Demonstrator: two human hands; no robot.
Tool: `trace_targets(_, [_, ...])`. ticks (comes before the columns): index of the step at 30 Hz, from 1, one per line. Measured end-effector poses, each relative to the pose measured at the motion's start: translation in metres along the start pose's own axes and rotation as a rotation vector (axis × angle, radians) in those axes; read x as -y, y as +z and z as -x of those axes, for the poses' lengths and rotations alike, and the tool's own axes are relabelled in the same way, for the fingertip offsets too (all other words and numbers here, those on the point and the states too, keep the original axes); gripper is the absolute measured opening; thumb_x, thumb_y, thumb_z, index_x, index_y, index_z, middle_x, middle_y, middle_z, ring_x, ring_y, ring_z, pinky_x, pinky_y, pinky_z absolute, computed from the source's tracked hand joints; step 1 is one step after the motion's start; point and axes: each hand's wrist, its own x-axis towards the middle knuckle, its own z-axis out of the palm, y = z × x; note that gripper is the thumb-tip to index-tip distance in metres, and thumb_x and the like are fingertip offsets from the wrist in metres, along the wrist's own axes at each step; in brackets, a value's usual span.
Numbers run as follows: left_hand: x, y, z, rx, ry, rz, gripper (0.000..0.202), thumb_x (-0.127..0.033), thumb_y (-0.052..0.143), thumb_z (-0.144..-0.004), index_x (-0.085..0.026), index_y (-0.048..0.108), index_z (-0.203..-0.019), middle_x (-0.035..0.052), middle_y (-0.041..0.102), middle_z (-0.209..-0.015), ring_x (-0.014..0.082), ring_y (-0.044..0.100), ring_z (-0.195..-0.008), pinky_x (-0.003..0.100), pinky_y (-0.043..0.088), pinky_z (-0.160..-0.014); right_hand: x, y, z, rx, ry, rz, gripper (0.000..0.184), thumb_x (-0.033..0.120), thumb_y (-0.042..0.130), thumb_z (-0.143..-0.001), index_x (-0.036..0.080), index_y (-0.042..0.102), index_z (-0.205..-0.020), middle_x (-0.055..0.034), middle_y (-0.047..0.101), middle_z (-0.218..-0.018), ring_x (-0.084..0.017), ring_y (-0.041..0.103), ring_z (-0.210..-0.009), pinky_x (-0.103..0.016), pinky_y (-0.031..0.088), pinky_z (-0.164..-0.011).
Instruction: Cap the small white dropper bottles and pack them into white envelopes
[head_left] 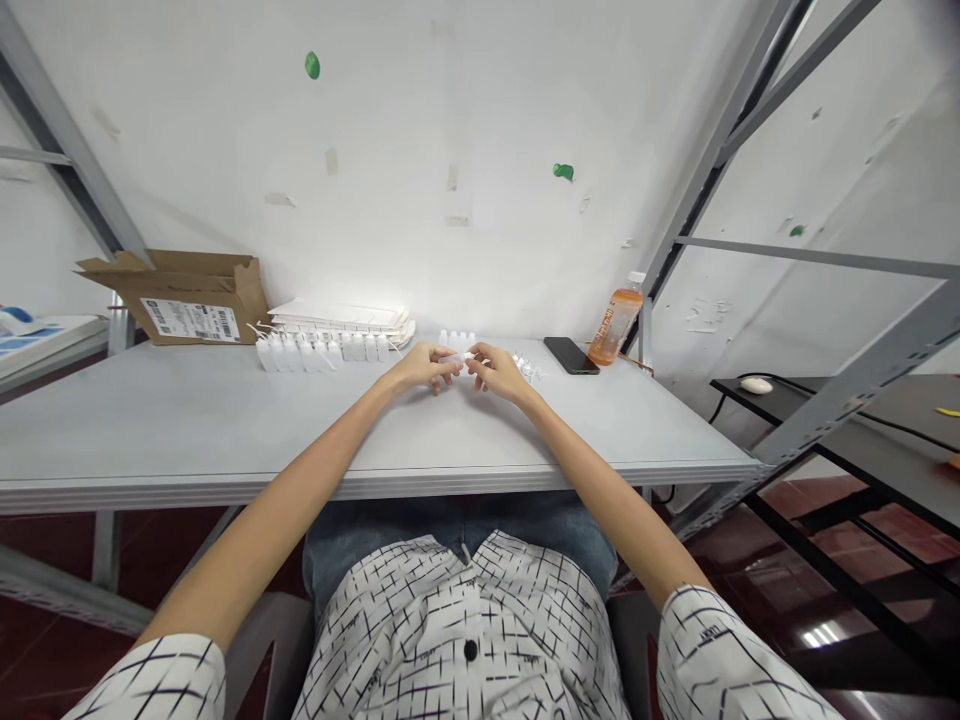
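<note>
In the head view, the hands meet above the counter (225, 430): the left hand (424, 367) grips a small bottle (454, 358), tilted nearly level, and the right hand (499, 372) pinches its white tip. It looks light, thin-walled and soft, likely to dent or slip if squeezed; best held lightly round the body, with fingertips on the tip. More bottles (322, 354) stand leftward.

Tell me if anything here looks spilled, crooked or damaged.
Nothing appears spilled. The wall has stray patches and green spots, so it looks scruffy. The box has uneven, open flaps. The orange bottle appears tilted, possibly from lens distortion.
</note>
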Motion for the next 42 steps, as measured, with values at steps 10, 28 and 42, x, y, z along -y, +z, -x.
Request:
trace_targets(10, [-0.0041, 0.0004, 0.0014, 0.017, -0.014, 0.042, 0.051, -0.045, 0.078, -0.078, -0.015, 0.067, -0.117, 0.0052, 0.064, -0.079, 0.0142, 0.063, -0.057, 0.024, 0.048, -0.043, 0.0016, -0.0001, 0.0008, 0.024, 0.024, 0.014, 0.014, 0.027, 0.047, -0.099, 0.017, 0.058, -0.095, -0.0016, 0.066, -0.081, -0.008, 0.060, -0.050, -0.018, 0.046, -0.047])
trace_targets(28, [-0.0022, -0.0017, 0.0047, 0.159, 0.025, 0.137, 0.048, -0.049, 0.077, -0.077, -0.021, 0.053, -0.108, 0.0033, 0.065, -0.088, 0.0171, 0.070, -0.056, 0.022, 0.049, -0.046, 0.0058, -0.0027, 0.0013, 0.085, 0.202, -0.154, 0.026, 0.027, 0.046, -0.099, 0.018, 0.051, -0.074, 0.0003, 0.059, -0.062, -0.012, 0.058, -0.047, -0.021, 0.044, -0.043])
trace_targets(42, [0.0000, -0.0041, 0.0000, 0.121, 0.037, 0.144, 0.044, -0.053, 0.074, -0.081, -0.019, 0.052, -0.099, 0.0032, 0.064, -0.082, 0.0172, 0.069, -0.059, 0.024, 0.050, -0.046, 0.0028, -0.0044, -0.0004, 0.142, 0.233, -0.371, 0.043, 0.041, 0.049, -0.100, 0.019, 0.045, -0.064, 0.0006, 0.052, -0.053, -0.013, 0.058, -0.045, -0.024, 0.047, -0.045])
